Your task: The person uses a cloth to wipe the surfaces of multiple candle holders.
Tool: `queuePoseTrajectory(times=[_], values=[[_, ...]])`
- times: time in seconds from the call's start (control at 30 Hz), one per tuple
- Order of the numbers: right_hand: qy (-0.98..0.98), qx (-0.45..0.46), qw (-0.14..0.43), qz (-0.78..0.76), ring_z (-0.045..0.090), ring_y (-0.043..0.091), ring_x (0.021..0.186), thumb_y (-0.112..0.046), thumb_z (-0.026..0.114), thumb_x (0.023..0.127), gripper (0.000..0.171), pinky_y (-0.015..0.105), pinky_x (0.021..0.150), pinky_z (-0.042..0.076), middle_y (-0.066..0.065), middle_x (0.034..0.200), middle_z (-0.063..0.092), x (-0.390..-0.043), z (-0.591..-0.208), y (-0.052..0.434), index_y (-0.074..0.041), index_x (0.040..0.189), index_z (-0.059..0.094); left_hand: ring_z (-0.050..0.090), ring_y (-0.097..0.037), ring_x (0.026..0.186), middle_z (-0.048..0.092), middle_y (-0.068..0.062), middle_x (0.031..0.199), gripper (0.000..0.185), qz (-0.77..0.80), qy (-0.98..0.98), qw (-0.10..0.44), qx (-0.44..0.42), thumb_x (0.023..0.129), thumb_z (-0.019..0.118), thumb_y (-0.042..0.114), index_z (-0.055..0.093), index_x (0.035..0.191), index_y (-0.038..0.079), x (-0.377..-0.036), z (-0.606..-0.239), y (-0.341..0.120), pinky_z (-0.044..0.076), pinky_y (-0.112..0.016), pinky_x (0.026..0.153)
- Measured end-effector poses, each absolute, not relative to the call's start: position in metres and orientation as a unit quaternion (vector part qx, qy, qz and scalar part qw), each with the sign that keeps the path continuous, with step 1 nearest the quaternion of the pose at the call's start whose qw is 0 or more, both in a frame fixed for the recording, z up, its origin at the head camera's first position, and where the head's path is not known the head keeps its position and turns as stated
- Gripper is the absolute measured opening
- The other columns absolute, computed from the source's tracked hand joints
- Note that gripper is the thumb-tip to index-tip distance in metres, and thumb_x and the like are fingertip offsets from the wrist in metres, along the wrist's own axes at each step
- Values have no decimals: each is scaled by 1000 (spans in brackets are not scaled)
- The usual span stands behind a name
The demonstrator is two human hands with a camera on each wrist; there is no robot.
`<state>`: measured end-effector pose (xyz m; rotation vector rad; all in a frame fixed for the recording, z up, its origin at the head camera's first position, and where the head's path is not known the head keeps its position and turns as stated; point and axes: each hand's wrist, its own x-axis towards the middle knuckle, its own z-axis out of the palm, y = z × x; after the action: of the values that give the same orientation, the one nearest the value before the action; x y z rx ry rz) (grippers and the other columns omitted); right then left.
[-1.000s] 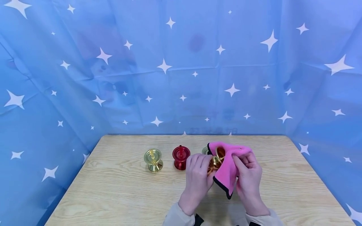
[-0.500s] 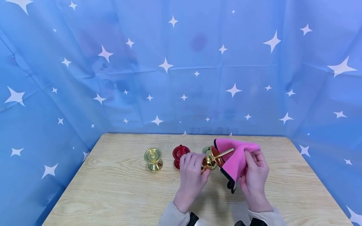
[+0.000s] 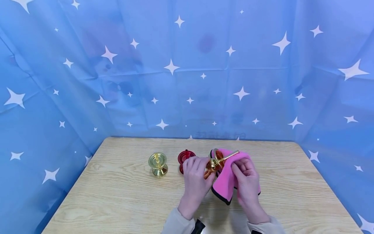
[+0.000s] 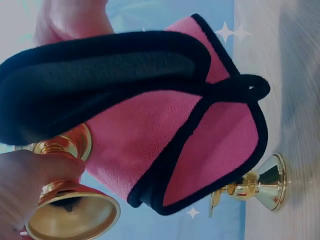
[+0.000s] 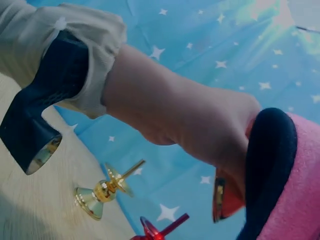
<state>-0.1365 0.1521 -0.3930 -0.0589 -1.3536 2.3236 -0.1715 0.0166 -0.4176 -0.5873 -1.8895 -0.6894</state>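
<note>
Left hand: left hand (image 3: pixel 195 177) grips the gold candle holder (image 3: pixel 215 161) by its stem, fingers curled round it, raised off the table; the left wrist view shows fingers (image 4: pixel 30 175) wrapped just above the flared base
Right hand: right hand (image 3: pixel 246 179) pinches the pink cloth (image 3: pixel 226 182) with curled fingers and presses it against the held holder
Held holder: tilted, thin gold spike pointing up and to the right, cup partly covered by cloth; sits at table centre, just right of the red one
Cloth: pink with black edging, folded; hangs below both hands, its lower corner close above the table; black edge loop visible in the left wrist view (image 4: pixel 200 150)
Red candle holder: red candle holder (image 3: pixel 184 157) stands upright on the table, just behind the left hand's knuckles, partly hidden
Second gold holder: gold candle holder on the table (image 3: pixel 158 164) stands upright, left of the red one, apart from both hands
Table: light wooden table (image 3: pixel 117 201)
Backdrop: blue star-printed sheet (image 3: pixel 187 71) on three sides
Sleeves: beige cuffs with dark wristbands at the lower edge
</note>
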Motion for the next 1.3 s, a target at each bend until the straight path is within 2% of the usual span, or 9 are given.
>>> queuePoseTrajectory(times=[0.17,0.43,0.67,0.8,1.03,1.1,1.17,1.3], values=[[-507,-20,219,833,62,8,80,16,53,85,28,20,68,51,-1,84,69,-137,-395,150,-10,88,64,54,-18,82,64,1,84,37,-281,-777,503,-253,58,83,15,66,91,10,-170,-418,18,41,-37,78],[-477,-62,238,844,62,7,70,11,56,86,21,18,61,50,0,76,67,-141,-389,158,-8,81,63,54,-18,85,64,2,84,36,-280,-781,496,-257,59,82,14,66,91,12,-169,-417,22,40,-37,79],[-419,-78,279,861,61,8,59,9,57,86,16,19,51,50,3,70,66,-143,-378,174,-3,82,66,54,-17,84,66,2,85,35,-331,-795,448,-239,61,85,14,67,91,10,-168,-423,18,41,-37,78],[-480,-33,285,829,62,8,59,14,56,84,17,20,48,50,5,71,67,-142,-376,184,-1,81,65,54,-17,83,67,1,85,35,-379,-795,420,-221,61,85,14,68,92,9,-167,-423,17,39,-36,78],[-664,159,283,674,62,6,79,17,59,81,12,15,66,49,-3,87,68,-136,-386,181,9,90,61,55,-18,82,69,-1,85,35,-413,-777,428,-206,62,84,16,67,92,8,-166,-422,20,39,-37,76],[-702,194,290,621,61,7,84,13,61,82,11,15,70,49,-1,91,67,-134,-388,178,10,93,61,55,-18,82,68,-1,85,35,-415,-773,436,-200,62,84,17,67,92,7,-166,-423,21,39,-37,76],[-737,234,314,552,58,8,83,3,63,85,14,14,69,46,2,92,66,-132,-388,175,10,96,62,55,-18,81,68,-1,84,36,-415,-771,444,-193,62,84,17,67,92,7,-167,-424,23,38,-37,75],[-795,270,379,390,55,18,84,-35,62,89,37,25,75,40,8,93,65,-130,-386,170,2,97,67,54,-18,80,67,-1,83,38,-410,-769,456,-182,60,85,18,66,91,7,-168,-425,23,37,-35,73]])
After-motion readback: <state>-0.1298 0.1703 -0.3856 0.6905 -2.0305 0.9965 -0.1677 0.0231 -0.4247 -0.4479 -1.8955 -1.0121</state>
